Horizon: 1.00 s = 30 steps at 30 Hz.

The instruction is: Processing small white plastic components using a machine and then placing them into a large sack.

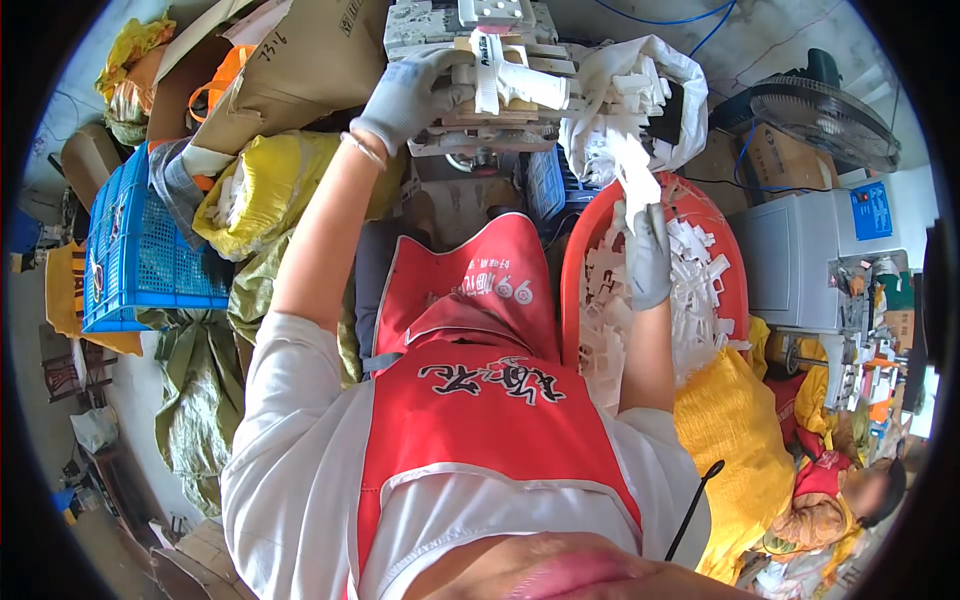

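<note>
The right grip (648, 258), a gray-gloved hand raised above the red tub (742, 290), is closed on the near end of a white piece (636, 172), whose far end overlaps the white sack (690, 125) in this view. The left grip (405, 98), gloved likewise, reaches to the left side of the machine (420, 30), fingers bent beside the pistol-shaped piece (520, 85); whether they pinch it or merely rest against its edge I cannot tell. That piece lies on its side at the machine's front, handle toward the right, dark lettering on its barrel. Both pieces look like molded plastic: probably light and stiff, somewhat slick, so the gloves' fabric should help. The thick handle or the barrel's flat sides seem the best places to take hold; thin edges may chip or flex if squeezed. Farther out, loose white parts (690, 255) heap inside the tub, more fill the sack, and a blue crate (545, 185) stands between machine and tub.
</note>
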Tool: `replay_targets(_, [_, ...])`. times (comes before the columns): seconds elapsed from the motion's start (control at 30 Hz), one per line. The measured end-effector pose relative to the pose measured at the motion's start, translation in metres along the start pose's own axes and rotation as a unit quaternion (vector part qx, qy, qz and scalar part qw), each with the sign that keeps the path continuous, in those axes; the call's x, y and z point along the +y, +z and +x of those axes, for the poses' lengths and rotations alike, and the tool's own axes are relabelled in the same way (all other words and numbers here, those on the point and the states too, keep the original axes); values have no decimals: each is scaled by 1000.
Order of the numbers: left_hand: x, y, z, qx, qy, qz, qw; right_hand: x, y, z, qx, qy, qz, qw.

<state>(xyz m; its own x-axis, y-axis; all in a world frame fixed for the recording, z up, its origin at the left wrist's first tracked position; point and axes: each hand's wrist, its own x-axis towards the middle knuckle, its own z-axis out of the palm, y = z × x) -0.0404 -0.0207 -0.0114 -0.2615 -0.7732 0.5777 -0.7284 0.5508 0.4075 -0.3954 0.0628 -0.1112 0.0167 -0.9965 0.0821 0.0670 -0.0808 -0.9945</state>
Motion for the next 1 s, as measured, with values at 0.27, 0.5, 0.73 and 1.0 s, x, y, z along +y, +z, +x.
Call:
replay_targets(0.27, [-6, -16, -21, 139, -68, -88, 984, -56, 54, 92, -82, -170, -119, 975])
replay_targets(0.5, [-32, -58, -145, 210, -235, -115, 942, -77, 109, 127, -171, -372, -404, 818])
replay_targets(0.73, [-31, -71, -227, 230, -386, -126, 884, -75, 75, 115, -134, -403, -426, 799])
replay_targets(1.0, [-63, -105, -358, 111, -503, 57, 855, 54, -111, 2, -100, 69, -609, 784])
